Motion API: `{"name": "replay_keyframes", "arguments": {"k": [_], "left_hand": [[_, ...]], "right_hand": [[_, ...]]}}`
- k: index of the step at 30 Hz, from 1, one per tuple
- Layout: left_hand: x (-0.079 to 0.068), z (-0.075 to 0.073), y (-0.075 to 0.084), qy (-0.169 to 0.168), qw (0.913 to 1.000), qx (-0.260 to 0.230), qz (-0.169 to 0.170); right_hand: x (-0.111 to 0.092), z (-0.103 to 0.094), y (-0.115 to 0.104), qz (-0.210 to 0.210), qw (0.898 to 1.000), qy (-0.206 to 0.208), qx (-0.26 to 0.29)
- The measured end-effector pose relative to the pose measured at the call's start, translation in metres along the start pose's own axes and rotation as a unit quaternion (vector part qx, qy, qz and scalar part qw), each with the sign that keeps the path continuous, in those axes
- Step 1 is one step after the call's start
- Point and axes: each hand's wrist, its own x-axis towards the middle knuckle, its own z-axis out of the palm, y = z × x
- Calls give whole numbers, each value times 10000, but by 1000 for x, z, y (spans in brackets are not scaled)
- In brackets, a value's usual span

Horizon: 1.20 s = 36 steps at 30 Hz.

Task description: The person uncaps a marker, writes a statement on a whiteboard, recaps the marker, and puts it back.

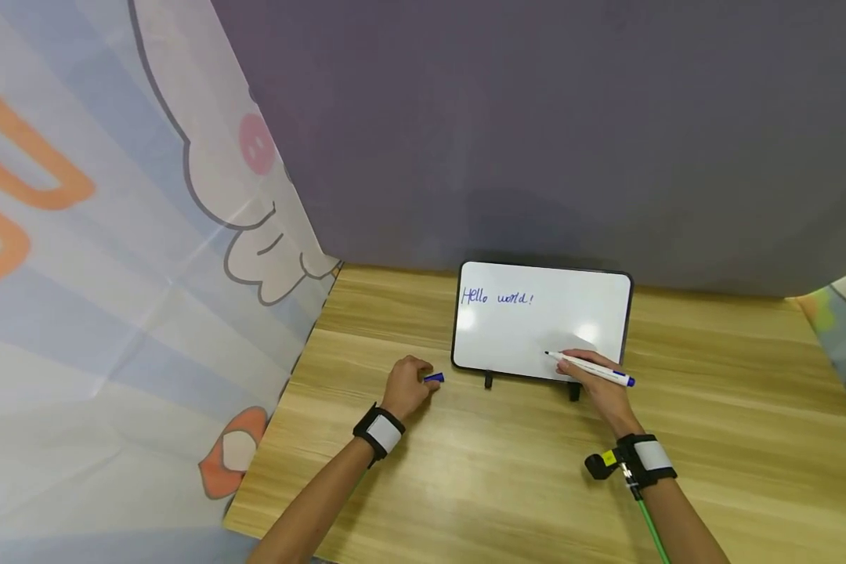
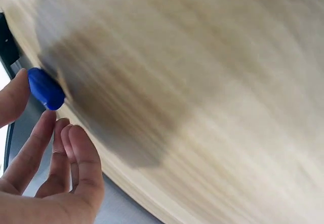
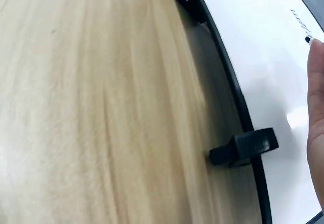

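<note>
A whiteboard [image 1: 507, 337] with a black frame stands upright on the wooden table, bearing the blue words "Hello world!" [image 1: 497, 298] at its upper left. My right hand [image 1: 601, 388] holds a white marker [image 1: 595, 368] with a blue end, its uncapped dark tip in front of the lower part of the board. Whether that tip touches the surface I cannot tell. Left of the board, my left hand [image 1: 405, 388] pinches a blue marker cap [image 2: 46, 88] between thumb and fingertip, low over the table. Only part of the right hand [image 3: 316, 107] enters the right wrist view, with most of the marker hidden.
Black feet [image 3: 245, 146] hold up the board's lower edge. Behind the wooden table [image 1: 493, 478] rises a dark grey panel [image 1: 536, 141], and a printed cartoon sheet [image 1: 148, 352] hangs along the left side. Each wrist wears a strap; a green cable [image 1: 652, 529] trails from the right one.
</note>
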Motion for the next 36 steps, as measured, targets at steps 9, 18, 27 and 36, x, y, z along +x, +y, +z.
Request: {"name": "replay_keyframes", "arguments": {"k": [9,18,27,36], "left_hand": [[0,2,-2,-5,10000,-2,-7],[1,6,-4,47,9998,88,187],[0,7,-3,120,9993,159,328],[-3,9,3,19,9986,168,498]], "right_hand": [[-4,7,-15,122,9998,116,68],[-5,10,-15,229,9994,259,56],[-4,10,-12,194,9993,308,90],[-4,12,-9,83,9997,206,74]]}}
